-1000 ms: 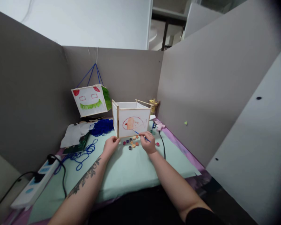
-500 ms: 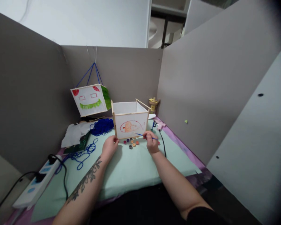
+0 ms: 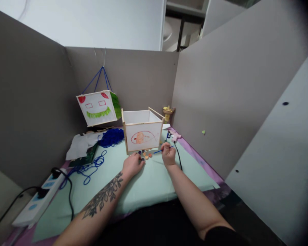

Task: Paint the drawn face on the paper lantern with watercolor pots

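Note:
My right hand (image 3: 168,154) is closed around a thin blue paintbrush (image 3: 157,151), whose tip points left, low in front of the lantern. The white box-shaped lantern (image 3: 155,136) stands on the table with its top uncovered and thin wooden sticks along its edges. On its front panel is a red-outlined fish drawing (image 3: 143,137), partly filled with orange. My left hand (image 3: 132,164) lies low among the small paint pots, thumb and forefinger apart beside a dark pot (image 3: 143,159). An orange pot (image 3: 150,155) sits to the right. The hand hides some pots.
A finished lantern (image 3: 97,111) with a face drawing hangs at the back left on blue cords. Below lie blue yarn (image 3: 111,137), a loose blue cord (image 3: 88,167) and white cloth (image 3: 78,147). A power strip (image 3: 38,201) is at left, a pink glue gun (image 3: 175,136) at right.
My left hand has moved right, from the lantern's lower left corner to the paint pots. My right hand has drawn the brush down and away from the fish drawing.

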Demonstrator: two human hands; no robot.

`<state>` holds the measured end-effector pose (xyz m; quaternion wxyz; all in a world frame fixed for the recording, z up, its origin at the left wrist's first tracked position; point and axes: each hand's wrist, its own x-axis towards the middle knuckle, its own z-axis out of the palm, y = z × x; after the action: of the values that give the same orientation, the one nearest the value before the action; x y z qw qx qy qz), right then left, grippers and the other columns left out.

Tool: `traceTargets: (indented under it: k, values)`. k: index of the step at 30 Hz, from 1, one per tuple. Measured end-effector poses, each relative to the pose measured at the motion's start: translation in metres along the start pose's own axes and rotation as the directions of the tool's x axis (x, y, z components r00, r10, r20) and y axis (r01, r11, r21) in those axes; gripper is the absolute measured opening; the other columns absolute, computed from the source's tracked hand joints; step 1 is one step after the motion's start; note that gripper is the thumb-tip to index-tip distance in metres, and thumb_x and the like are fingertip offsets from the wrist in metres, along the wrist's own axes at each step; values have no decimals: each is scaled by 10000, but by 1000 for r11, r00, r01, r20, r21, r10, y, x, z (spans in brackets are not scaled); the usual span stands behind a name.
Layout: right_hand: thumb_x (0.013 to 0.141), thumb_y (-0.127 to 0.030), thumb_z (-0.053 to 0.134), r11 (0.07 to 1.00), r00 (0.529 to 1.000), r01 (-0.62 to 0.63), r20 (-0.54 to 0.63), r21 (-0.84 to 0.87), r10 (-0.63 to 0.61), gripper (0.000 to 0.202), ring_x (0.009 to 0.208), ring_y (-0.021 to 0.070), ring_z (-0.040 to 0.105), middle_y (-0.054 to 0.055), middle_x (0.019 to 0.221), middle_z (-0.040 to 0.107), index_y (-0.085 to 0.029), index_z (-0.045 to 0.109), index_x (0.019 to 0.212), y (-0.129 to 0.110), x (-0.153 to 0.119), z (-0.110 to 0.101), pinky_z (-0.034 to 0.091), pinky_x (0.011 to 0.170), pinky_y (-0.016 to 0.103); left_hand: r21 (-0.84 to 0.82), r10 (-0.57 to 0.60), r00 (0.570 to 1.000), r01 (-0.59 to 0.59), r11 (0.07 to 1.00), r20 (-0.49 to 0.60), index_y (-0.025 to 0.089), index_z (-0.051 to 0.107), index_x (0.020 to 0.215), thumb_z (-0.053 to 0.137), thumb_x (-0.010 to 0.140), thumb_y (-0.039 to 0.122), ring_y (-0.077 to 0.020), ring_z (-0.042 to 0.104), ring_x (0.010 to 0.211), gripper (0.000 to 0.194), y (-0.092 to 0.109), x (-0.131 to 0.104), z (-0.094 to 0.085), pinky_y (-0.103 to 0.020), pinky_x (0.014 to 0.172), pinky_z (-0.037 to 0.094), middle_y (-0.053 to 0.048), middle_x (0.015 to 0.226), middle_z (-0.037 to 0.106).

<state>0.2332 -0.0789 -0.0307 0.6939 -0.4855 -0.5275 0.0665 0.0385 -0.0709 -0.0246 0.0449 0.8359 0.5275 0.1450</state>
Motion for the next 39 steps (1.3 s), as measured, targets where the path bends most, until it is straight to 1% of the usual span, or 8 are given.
traceTargets:
  k: [4,12,15,21,26,29,33,39]
  values:
    - [907,-572,265,1000,1000,4,-1,4,-4,557,471,113,415,-15,490,425,-194,459,547,-1,-1,0,335,500,251,-1,0,1000,0,1000,7,202,610,934,505,803,456,-214,593,902,304,3,2,1,-295,742,434,-70,994,623]
    - [884,-628,254,999,999,-37,-2,0,37,594,462,113,426,-13,484,442,-185,491,567,-3,0,-1,335,480,242,25,-26,1000,26,999,3,190,602,979,470,829,428,-216,587,902,311,11,7,6,-297,733,438,-85,1010,609]
    - [885,-631,241,999,1000,-8,11,-50,8,592,483,119,436,-7,494,451,-195,454,546,-3,0,-2,345,506,248,24,-4,1000,5,1000,-7,185,601,976,456,838,403,-218,584,909,295,12,8,7,-299,725,437,-87,1015,605]
    - [877,-655,213,987,991,67,122,-144,-50,615,480,123,433,-6,480,441,-200,452,540,-5,0,-1,344,528,261,14,-4,1000,4,1000,9,188,601,971,465,843,365,-208,582,904,258,16,9,6,-291,723,434,-88,1030,600]
    - [889,-640,215,974,978,152,171,-167,-123,617,514,129,459,0,496,461,-201,462,533,-4,-2,0,351,559,257,41,44,998,-43,998,-44,200,576,1020,470,847,323,-213,563,961,237,14,7,4,-291,754,429,-87,1069,586]
    - [910,-600,234,958,959,227,214,-177,-188,605,549,135,490,11,516,500,-197,492,540,-4,-2,1,362,589,256,65,82,995,-78,995,-56,203,570,1013,472,846,296,-216,548,985,215,13,6,3,-294,769,429,-88,1076,581]
    - [915,-586,255,919,909,353,297,-178,-291,597,605,150,527,36,563,572,-195,576,597,-5,-3,3,380,633,266,100,117,991,-110,989,-60,193,575,994,467,846,287,-216,539,991,206,15,5,1,-296,775,436,-91,1072,579]
    - [917,-566,292,870,856,444,388,-214,-341,571,644,167,553,66,607,631,-202,623,628,-8,-6,6,392,657,280,118,147,986,-137,984,-83,182,585,945,451,853,288,-224,535,985,194,17,4,1,-308,789,440,-99,1027,583]
